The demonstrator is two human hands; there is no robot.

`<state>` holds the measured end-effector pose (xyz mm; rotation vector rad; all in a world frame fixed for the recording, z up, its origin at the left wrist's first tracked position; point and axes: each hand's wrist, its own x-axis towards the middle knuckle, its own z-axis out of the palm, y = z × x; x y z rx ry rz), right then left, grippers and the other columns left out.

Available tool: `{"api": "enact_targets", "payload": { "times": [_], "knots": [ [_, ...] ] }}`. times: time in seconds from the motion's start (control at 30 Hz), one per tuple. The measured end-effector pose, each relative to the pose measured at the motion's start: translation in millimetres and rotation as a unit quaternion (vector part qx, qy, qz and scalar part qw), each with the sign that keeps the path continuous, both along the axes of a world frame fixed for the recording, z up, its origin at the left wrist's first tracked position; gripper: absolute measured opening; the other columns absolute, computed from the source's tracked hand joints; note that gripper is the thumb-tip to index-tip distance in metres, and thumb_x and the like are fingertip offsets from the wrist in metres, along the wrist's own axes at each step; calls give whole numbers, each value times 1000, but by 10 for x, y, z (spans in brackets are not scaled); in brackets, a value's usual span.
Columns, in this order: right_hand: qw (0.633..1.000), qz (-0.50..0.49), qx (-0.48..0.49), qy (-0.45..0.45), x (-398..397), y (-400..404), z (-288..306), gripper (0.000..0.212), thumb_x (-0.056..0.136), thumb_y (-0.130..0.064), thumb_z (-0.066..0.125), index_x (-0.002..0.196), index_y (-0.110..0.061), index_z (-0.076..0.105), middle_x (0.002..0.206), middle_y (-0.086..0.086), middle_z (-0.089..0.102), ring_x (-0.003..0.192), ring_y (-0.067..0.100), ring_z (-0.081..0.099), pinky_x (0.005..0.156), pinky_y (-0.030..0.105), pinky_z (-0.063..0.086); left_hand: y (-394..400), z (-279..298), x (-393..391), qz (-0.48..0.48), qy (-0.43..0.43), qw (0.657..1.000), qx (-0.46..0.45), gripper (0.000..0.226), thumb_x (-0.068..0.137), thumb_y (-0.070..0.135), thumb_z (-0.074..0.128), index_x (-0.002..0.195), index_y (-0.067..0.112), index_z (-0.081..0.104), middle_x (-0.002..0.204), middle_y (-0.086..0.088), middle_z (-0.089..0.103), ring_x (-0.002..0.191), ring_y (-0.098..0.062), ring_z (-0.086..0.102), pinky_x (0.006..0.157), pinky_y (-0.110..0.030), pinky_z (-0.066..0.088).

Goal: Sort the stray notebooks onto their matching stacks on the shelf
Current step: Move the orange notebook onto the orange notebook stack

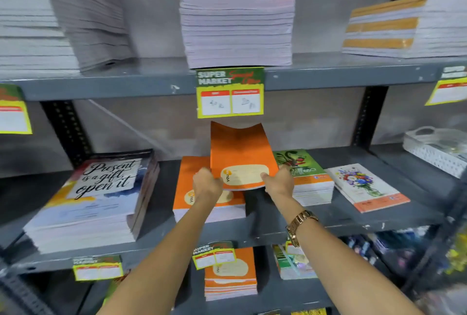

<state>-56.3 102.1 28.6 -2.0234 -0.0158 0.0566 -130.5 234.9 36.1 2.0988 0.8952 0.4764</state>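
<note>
An orange notebook (pixel 238 152) with a cream label is held up in the air, tilted with its far end raised and curling. My left hand (pixel 206 182) grips its near left corner and my right hand (pixel 279 181) grips its near right corner. Just below and left of it lies a stack of matching orange notebooks (pixel 192 183) on the middle shelf (pixel 328 216). Right of that stands a stack with a green flowered cover (pixel 303 170), and further right a thin stack with a white bouquet cover (pixel 366 187). At the left is a tall stack reading "Present is a gift, open it" (pixel 101 188).
A price tag (pixel 230 92) hangs from the upper shelf edge right above the raised notebook. Tall plain stacks (pixel 237 23) fill the upper shelf. A white basket (pixel 437 150) sits at the far right. The lower shelf holds another orange stack (pixel 230 281) and more tags.
</note>
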Motion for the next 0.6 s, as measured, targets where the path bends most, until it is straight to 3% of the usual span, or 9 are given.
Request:
{"api": "enact_targets", "payload": {
  "times": [0.07, 0.2, 0.43, 0.6],
  "knots": [
    [1000, 26, -18, 4, -90, 186, -62, 35, 82, -19, 69, 107, -3, 51, 112, 20, 68, 96, 38, 68, 86, 42, 54, 153, -34, -160, 7, -1, 1000, 5, 6, 82, 4, 57, 80, 0, 61, 95, -26, 71, 80, -39, 67, 72, -39, 55],
    [997, 53, -48, 12, -252, 437, -127, 44, 82, -20, 71, 117, 0, 52, 118, 19, 65, 106, 34, 64, 89, 37, 51, 355, -95, -372, 40, 21, 999, 16, 23, 84, 5, 53, 102, -5, 63, 108, -26, 67, 97, -42, 63, 83, -42, 52],
    [994, 71, -78, 43, -349, 658, -300, 40, 77, -23, 75, 105, 0, 58, 113, 19, 67, 99, 35, 66, 80, 37, 53, 529, -194, -529, 58, 80, 995, 11, 25, 86, 5, 52, 105, -10, 60, 117, -27, 61, 106, -41, 58, 86, -41, 49],
    [982, 91, -167, 16, -327, 612, -295, 40, 79, -36, 72, 100, -4, 60, 111, 15, 67, 103, 32, 64, 68, 28, 42, 522, -183, -603, 44, 142, 987, 52, 31, 87, 15, 56, 112, -3, 57, 133, -22, 44, 104, -39, 59, 82, -37, 48]
  ]
}}
